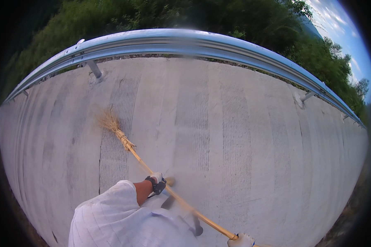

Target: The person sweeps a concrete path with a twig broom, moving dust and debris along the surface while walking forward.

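A besom-style broom with a pale bamboo handle [208, 219] lies diagonally across the view. Its straw bristle head [113, 123] reaches out to the upper left over the concrete, and its outer tips are blurred. My left hand [157, 177], in a white glove, grips the handle below the bound straw. A dark wrist device [158, 186] is strapped on that arm. Lower right, at the picture's bottom edge, my right hand [241, 240] is closed around the upper part of the handle, also in a white glove. Most of the right arm is out of view.
A concrete road [185, 123] with grooved bands spreads before me. Along its far edge runs a metal guardrail [185, 44] on posts, including a left post [94, 68] and a right post [306, 96]. Dense green bushes [204, 15] grow behind it.
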